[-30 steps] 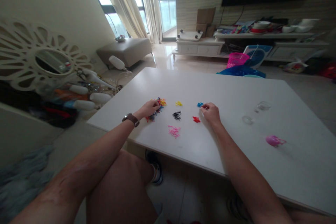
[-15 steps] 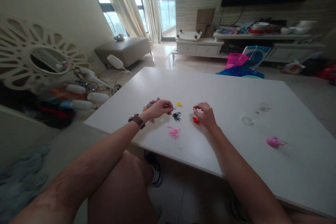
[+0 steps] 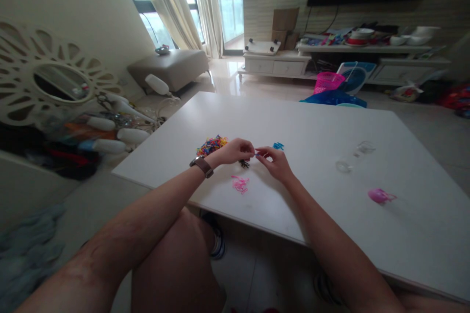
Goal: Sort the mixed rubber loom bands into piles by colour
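Observation:
My left hand, with a brown-strapped watch on its wrist, pinches a small blue rubber band above the white table. My right hand meets it there, its fingertips closed on the band's other end. Under my left fingers a black rubber band pile is partly covered. A mixed-colour pile lies behind my left wrist. Nearer the front edge is a pink pile; a blue pile shows just beyond my right hand. The red and yellow piles are hidden.
To the right on the table lie a clear container, a clear piece and a pink-purple rounded object. Past the far edge stand a pink basket and a blue item. A lamp is at left.
My right hand has moved left from above the red pile to meet my left hand, which has shifted slightly right with the blue band. The blue pile has come into sight.

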### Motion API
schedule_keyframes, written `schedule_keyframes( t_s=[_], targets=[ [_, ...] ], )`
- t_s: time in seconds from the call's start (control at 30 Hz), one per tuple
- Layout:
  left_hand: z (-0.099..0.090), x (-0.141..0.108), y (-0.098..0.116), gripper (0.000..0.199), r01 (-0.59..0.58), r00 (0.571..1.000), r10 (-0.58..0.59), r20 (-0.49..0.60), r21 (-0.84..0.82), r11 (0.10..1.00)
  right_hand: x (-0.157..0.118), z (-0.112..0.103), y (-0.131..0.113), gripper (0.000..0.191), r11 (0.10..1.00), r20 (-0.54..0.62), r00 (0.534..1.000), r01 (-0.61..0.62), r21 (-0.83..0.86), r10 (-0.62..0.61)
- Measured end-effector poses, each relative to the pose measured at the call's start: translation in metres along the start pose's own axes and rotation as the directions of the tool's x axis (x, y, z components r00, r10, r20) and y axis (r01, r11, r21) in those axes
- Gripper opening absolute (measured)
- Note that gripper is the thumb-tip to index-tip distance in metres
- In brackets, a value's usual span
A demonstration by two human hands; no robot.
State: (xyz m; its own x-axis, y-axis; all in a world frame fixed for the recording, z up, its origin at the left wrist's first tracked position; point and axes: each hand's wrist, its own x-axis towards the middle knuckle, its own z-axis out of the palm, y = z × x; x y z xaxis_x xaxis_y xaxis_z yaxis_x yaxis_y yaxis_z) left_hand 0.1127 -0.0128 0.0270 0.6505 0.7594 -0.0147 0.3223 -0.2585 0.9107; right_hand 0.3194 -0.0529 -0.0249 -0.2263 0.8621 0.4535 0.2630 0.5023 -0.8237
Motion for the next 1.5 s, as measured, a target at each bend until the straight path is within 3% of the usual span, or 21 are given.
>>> schedule_keyframes(
  t_s=[0.13, 0.27, 0.7, 1.5],
  targets=[
    [-0.0002, 0.0004, -0.0021, 0.014, 0.012, 1.000, -0.012, -0.008, 0.010, 1.000, -0.0002, 0.0007, 0.0020, 0.029, 0.998, -0.021, 1.000, 0.004, 0.061, -0.003],
    [-0.0012, -0.0008, -0.0040, 0.013, 0.028, 0.999, -0.027, -0.019, 0.013, 1.000, -0.0008, 0.0003, 0.0027, 0.014, 1.000, -0.017, 1.000, 0.026, 0.004, -0.026],
    [-0.0046, -0.0013, -0.0038, 0.009, -0.004, 1.000, 0.006, -0.014, 0.141, 0.990, -0.0010, 0.0042, 0.0094, 0.010, 0.996, -0.076, 0.996, -0.038, 0.077, 0.044],
    [-0.0023, -0.0026, 0.0018, 0.009, -0.027, 1.000, 0.029, -0.012, 0.166, 0.986, -0.0004, 0.0030, 0.0017, 0.014, 0.995, -0.052, 0.994, -0.091, 0.046, 0.093]
  ],
)
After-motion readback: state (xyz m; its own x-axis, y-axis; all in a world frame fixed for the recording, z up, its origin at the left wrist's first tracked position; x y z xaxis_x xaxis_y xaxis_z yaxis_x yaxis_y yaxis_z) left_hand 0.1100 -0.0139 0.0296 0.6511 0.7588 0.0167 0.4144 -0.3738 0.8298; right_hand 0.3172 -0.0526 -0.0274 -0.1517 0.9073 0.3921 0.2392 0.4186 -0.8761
